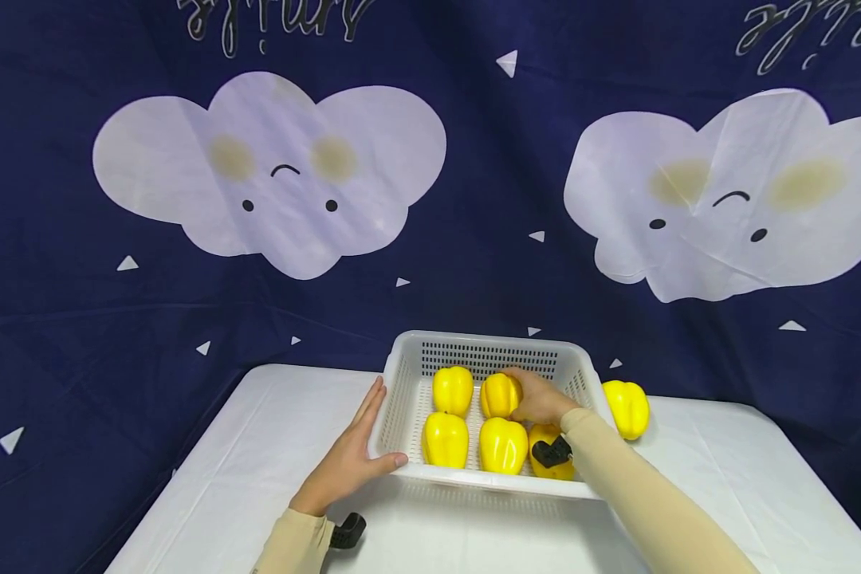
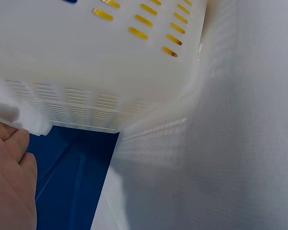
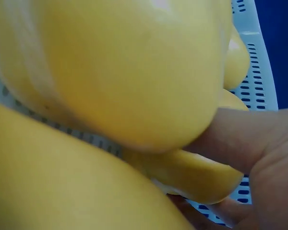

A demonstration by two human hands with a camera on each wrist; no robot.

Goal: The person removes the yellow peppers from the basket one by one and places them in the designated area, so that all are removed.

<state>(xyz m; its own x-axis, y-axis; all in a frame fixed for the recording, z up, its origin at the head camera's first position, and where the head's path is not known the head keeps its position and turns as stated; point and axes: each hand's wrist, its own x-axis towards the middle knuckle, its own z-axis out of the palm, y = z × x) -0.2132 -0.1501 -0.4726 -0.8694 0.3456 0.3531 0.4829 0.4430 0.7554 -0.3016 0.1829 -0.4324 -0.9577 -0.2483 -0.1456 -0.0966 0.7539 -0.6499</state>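
1. Yellow pepper (image 1: pixel 498 398), in head view, sits inside white basket (image 1: pixel 488 478), held by right hand (image 1: pixel 541 400); left hand (image 1: pixel 346 465), spread, touches the basket. Cloth (image 1: pixel 502 175) reads "smile", upside down.
2. Left wrist: left hand beside basket.
3. Right wrist: nearer peppers (image 3: pixel 134 72) partly hide right hand.

Navy cloud-print backdrop (image 1: pixel 502 175), white table (image 1: pixel 746 478)

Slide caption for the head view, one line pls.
Right hand holds a yellow pepper in a white basket, left hand touching the basket; another pepper lies outside.
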